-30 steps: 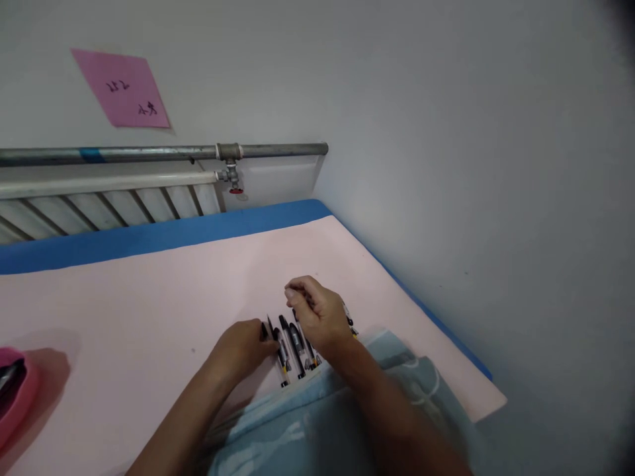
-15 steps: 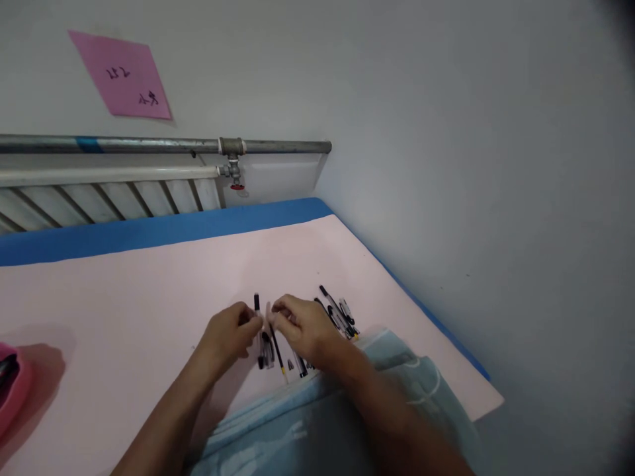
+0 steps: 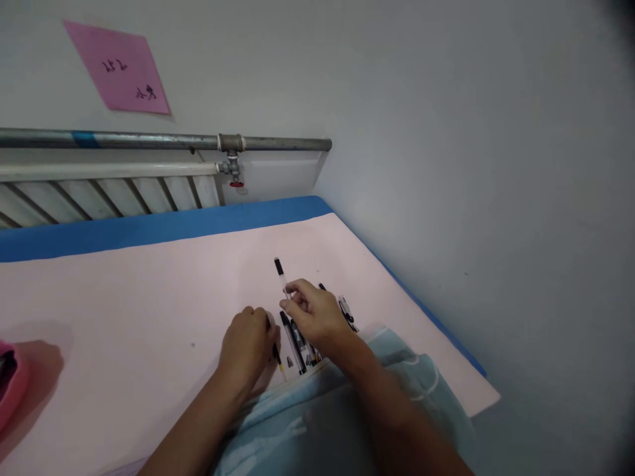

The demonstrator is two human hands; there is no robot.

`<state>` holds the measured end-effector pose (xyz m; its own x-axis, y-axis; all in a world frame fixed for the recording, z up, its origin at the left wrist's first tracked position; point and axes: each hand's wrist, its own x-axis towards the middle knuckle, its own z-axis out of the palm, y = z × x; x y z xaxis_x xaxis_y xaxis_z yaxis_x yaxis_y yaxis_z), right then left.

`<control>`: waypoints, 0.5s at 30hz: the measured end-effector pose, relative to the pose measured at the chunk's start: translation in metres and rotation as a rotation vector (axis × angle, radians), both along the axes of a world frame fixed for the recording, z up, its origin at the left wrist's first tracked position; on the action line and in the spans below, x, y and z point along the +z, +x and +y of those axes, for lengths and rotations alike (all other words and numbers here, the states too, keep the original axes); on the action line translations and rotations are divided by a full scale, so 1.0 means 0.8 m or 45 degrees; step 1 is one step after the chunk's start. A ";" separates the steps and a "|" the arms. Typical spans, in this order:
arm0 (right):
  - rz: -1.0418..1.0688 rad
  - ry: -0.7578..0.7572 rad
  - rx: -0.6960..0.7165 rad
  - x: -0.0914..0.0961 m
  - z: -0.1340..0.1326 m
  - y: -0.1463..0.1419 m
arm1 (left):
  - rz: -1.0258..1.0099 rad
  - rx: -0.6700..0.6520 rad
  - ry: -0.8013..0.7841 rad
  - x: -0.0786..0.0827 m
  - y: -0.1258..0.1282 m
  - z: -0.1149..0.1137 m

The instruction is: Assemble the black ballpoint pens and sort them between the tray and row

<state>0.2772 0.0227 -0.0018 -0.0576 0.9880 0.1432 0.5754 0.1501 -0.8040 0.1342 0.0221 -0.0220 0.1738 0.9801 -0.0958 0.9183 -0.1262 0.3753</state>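
Observation:
My right hand [image 3: 313, 311] pinches a clear pen barrel [image 3: 278, 266] with a black end, which points up and away to the left. My left hand [image 3: 248, 344] rests low over the pink sheet, its fingers curled down; what they hold, if anything, is hidden. Beside its fingertips lies a thin dark refill [image 3: 278, 357] with a yellow part. Between the hands are a black-and-clear pen piece [image 3: 293, 342] and a small metal tip [image 3: 290, 361]. Past my right hand, more pen parts [image 3: 346, 309] lie in a loose group, partly covered by the hand.
A pink container [image 3: 22, 390] with dark things inside stands at the left edge. The pink sheet [image 3: 124, 317] lies on a blue surface [image 3: 149, 229] against the walls. Light blue cloth [image 3: 297, 430] covers the near edge. Behind are a radiator and a pipe [image 3: 169, 141].
My right hand has moved slightly right and up with the pen barrel, which was near my left hand. My left hand has turned palm down and moved right, over parts that were visible before.

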 end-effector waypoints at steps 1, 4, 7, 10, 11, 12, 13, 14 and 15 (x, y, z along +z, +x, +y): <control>-0.002 0.007 0.007 0.000 -0.001 -0.001 | 0.045 -0.006 -0.020 0.000 0.002 0.000; -0.023 0.021 0.018 -0.001 -0.002 -0.005 | 0.017 -0.001 -0.082 -0.001 0.007 0.003; -0.033 0.024 0.034 0.002 -0.003 -0.006 | -0.214 0.098 -0.120 -0.001 0.006 0.011; -0.026 -0.001 0.049 0.008 -0.003 -0.005 | -0.431 0.206 -0.124 0.002 -0.008 0.020; -0.032 -0.009 0.055 0.011 -0.004 -0.005 | -0.546 0.253 -0.141 0.005 -0.016 0.023; -0.044 -0.016 0.069 0.013 -0.005 -0.005 | -0.716 0.312 -0.178 0.008 -0.024 0.026; -0.060 -0.022 0.094 0.015 -0.006 -0.006 | -0.950 0.384 -0.229 0.012 -0.034 0.028; -0.078 -0.027 0.130 0.016 -0.008 -0.008 | -1.212 0.463 -0.283 0.015 -0.043 0.030; -0.093 -0.035 0.178 0.017 -0.010 -0.010 | -1.464 0.536 -0.322 0.018 -0.052 0.032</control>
<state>0.2696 0.0151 0.0118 -0.2043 0.9731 0.1063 0.6074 0.2112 -0.7658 0.0923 0.0474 -0.0073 -0.0405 0.9562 -0.2899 -0.0055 0.2899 0.9570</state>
